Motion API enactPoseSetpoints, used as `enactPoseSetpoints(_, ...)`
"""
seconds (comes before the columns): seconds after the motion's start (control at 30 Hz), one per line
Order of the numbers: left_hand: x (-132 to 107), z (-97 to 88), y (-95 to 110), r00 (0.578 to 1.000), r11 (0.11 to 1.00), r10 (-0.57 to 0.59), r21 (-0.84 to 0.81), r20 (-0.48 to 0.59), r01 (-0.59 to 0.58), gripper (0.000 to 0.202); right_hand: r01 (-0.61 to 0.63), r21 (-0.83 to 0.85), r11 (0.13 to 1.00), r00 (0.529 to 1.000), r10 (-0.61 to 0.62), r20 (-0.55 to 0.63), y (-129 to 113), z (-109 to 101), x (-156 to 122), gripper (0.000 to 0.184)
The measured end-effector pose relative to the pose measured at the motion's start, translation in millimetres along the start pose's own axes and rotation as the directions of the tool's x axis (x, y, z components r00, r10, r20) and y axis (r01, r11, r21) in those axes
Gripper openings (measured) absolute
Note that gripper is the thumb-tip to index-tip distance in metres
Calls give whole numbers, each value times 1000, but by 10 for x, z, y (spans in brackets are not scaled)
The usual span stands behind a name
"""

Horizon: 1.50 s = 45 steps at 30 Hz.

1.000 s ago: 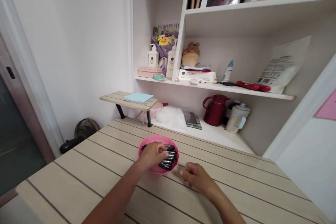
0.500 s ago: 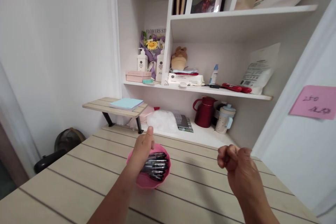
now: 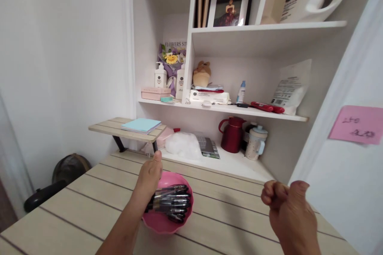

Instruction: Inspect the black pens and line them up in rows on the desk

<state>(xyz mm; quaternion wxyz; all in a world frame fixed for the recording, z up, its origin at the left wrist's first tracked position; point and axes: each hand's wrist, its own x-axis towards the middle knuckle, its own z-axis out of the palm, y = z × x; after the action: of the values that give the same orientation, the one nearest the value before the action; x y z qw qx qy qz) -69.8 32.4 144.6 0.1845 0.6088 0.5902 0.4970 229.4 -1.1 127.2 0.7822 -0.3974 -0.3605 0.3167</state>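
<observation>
My left hand (image 3: 149, 172) hovers at the left rim of a pink bowl (image 3: 167, 229) with a scalloped edge, and its forearm covers part of that side. The thumb points up and the fingers look folded in, mostly hidden behind the back of the hand. Several black-and-clear pens (image 3: 173, 199) lie bundled inside the bowl, their left ends partly behind my wrist. Off to the right, above the table's right side, my right hand (image 3: 289, 207) is curled into a loose fist, thumb raised, with nothing seen in it.
The slatted wooden table (image 3: 218, 215) carries a small riser (image 3: 104, 126) with blue paper (image 3: 142, 125) on it. Behind stand a red jug (image 3: 232, 135), a pale cup (image 3: 256, 143) and a white plastic bag (image 3: 183, 146). A shelf (image 3: 239, 110) holds bottles and packets. A pink note (image 3: 356, 124) hangs on the right.
My hands have moved farther apart, the left one leftward off the bowl's middle and the right one rightward. The camera view has tilted up slightly. The bowl and pens stay on the table.
</observation>
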Motion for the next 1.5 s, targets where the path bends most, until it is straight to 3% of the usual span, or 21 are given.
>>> enactPoseSetpoints(0.17, -57, 46, 58, 1000, 1000, 19, 22, -10, -19, 61, -31, 38, 999, 999, 32, -32, -15, 54, -18, 45)
enactPoseSetpoints(0.4, -92, 57, 86, 999, 998, 49, 25, 6, -49, 56, 45, 29, 999, 998, -44, -42, 33, 59, -4, 43)
enactPoseSetpoints(0.47, -87, 50, 85, 999, 998, 41, 36, 9, -42, 56, 30, -63, 998, 1000, -30, -4, 47, 21, 16, 41)
enactPoseSetpoints(0.53, -81, 39, 81, 999, 998, 32, 62, 13, -33, 55, -31, -261, 965, 993, 59, 100, 55, -19, 40, 37)
enactPoseSetpoints(0.63, -76, -1, 63, 999, 988, 44, 146, 33, -48, 50, 10, -611, 792, 913, 243, 329, 59, -50, 53, 32)
enactPoseSetpoints(0.7, -74, -48, 36, 992, 974, 73, 207, 100, -92, 40, 197, -757, 623, 817, 322, 478, 71, -46, 25, 28)
enactPoseSetpoints(0.77, -67, -100, -5, 975, 944, 112, 286, 192, -164, 36, 394, -803, 448, 721, 391, 572, 99, -32, -34, 25)
enactPoseSetpoints(0.83, -53, -132, -59, 956, 884, 119, 409, 270, -225, 55, 510, -794, 331, 647, 460, 608, 143, -16, -109, 23)
enactPoseSetpoints(0.93, -27, -95, -160, 937, 758, 4, 610, 350, -231, 96, 571, -779, 258, 593, 527, 609, 216, 17, -208, 21)
enactPoseSetpoints(1.03, -27, 52, -280, 875, 693, -124, 672, 468, -261, 118, 592, -775, 223, 591, 534, 605, 267, 67, -272, 19)
enactPoseSetpoints(1.13, -71, 256, -417, 778, 686, -195, 649, 598, -327, 123, 596, -777, 202, 582, 557, 592, 289, 110, -310, 17)
enactPoseSetpoints(1.2, -110, 387, -509, 740, 682, -212, 639, 638, -355, 124, 597, -778, 197, 571, 576, 585, 299, 119, -324, 18)
enactPoseSetpoints(1.33, -148, 556, -656, 735, 652, -248, 670, 631, -355, 123, 603, -777, 184, 578, 571, 584, 329, 105, -326, 18)
enactPoseSetpoints(1.5, -125, 563, -707, 740, 628, -240, 682, 629, -376, 122, 604, -777, 176, 589, 558, 584, 347, 77, -308, 17)
